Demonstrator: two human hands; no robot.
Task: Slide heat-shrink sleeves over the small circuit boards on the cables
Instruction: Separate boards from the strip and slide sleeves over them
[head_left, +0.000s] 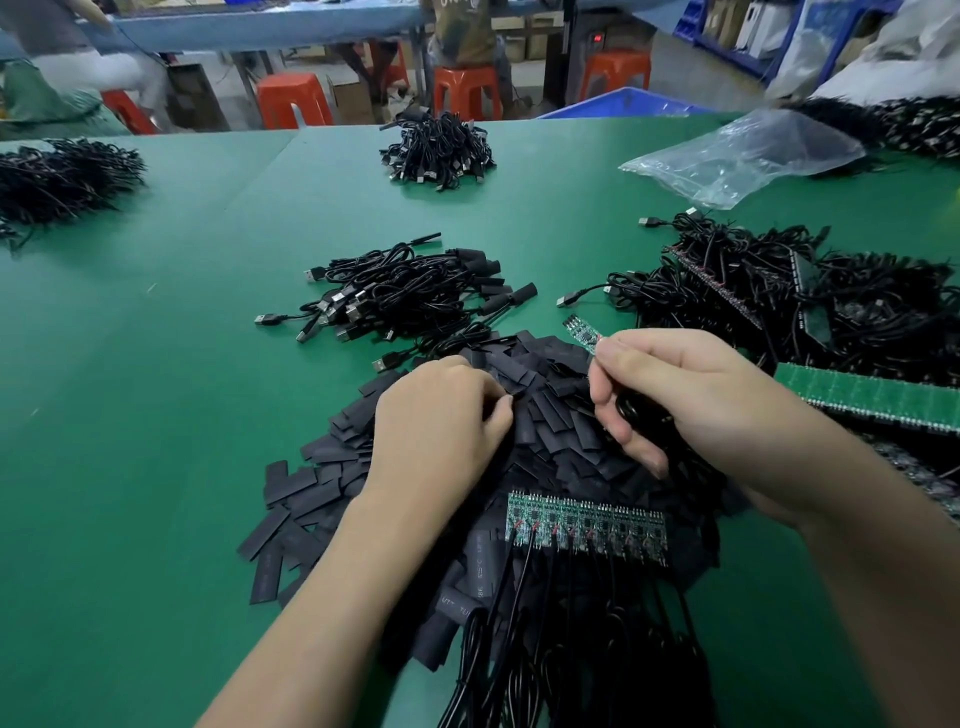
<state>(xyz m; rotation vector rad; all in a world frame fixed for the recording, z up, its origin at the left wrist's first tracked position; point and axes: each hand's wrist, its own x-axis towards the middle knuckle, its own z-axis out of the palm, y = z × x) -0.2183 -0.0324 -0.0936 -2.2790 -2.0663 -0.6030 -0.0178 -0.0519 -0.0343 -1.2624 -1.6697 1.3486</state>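
Observation:
A heap of flat black heat-shrink sleeves (550, 410) lies on the green table (156, 364) in front of me. My left hand (441, 421) rests on the heap, its fingertips pinching one sleeve at the top. My right hand (691, 395) pinches a small green circuit board (582, 332) between thumb and forefinger, the board pointing up and left, and its other fingers curl round the coiled black cable. Below my hands a row of several joined green boards (587, 525) with black cables soldered on lies across the sleeves.
A pile of sleeved USB cables (410, 296) lies beyond the heap. Tangled cables with board strips (779, 291) fill the right side, with a green panel strip (872, 395) near my right wrist. Further cable piles (439, 150), a clear plastic bag (748, 156), people and orange stools stand behind.

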